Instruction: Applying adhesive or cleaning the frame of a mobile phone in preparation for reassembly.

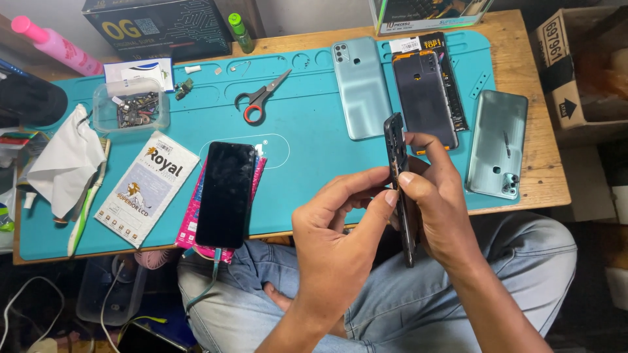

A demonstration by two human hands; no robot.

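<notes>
A dark phone body is held edge-on, upright, above my lap. My right hand grips it from behind, thumb on its near edge. My left hand reaches in from the left, and its fingertips pinch at the phone's middle edge. On the teal work mat behind lie a light green phone back cover, a dark phone frame and a second green back cover at the right.
A black phone with a cable rests on a pink packet at the mat's front edge. Scissors, a clear box of small parts, a white screen package, a crumpled tissue, a toothbrush, bottles and cardboard boxes surround the mat.
</notes>
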